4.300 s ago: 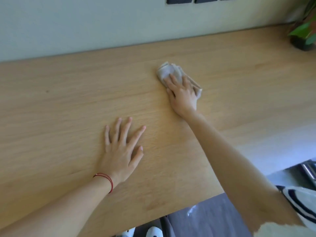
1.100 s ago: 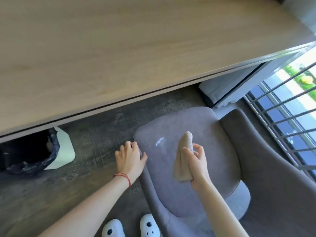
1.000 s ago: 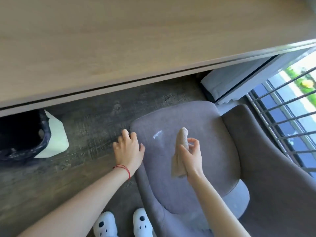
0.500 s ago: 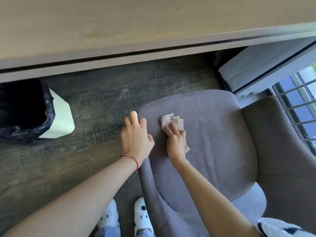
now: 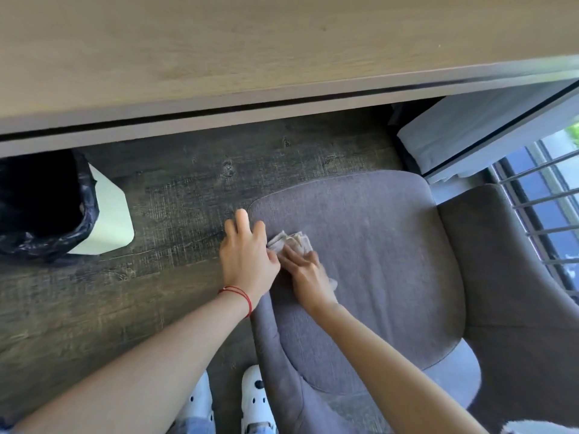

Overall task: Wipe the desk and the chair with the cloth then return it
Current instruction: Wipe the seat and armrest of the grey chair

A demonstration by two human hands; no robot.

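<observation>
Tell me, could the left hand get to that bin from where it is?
Probably yes: the left hand rests on the chair's front corner, and only bare floor lies between it and the bin.

The chair (image 5: 385, 264) is the landmark: its seat is a muted grey-purple fabric, the back to its right a darker brownish grey. On the seat's left part lies a pale beige cloth (image 5: 289, 241). Beyond the chair, the desk (image 5: 250, 48) is light wood grain with a grey-beige edge. The floor (image 5: 175, 195) left of the chair is dark grey-brown with a worn wood pattern. Far left stands a white bin (image 5: 106, 220) lined with a black bag. A red string bracelet (image 5: 239, 294) crosses the wrist at the chair's left edge. Below the chair, white shoes (image 5: 255, 396) show black spots
</observation>
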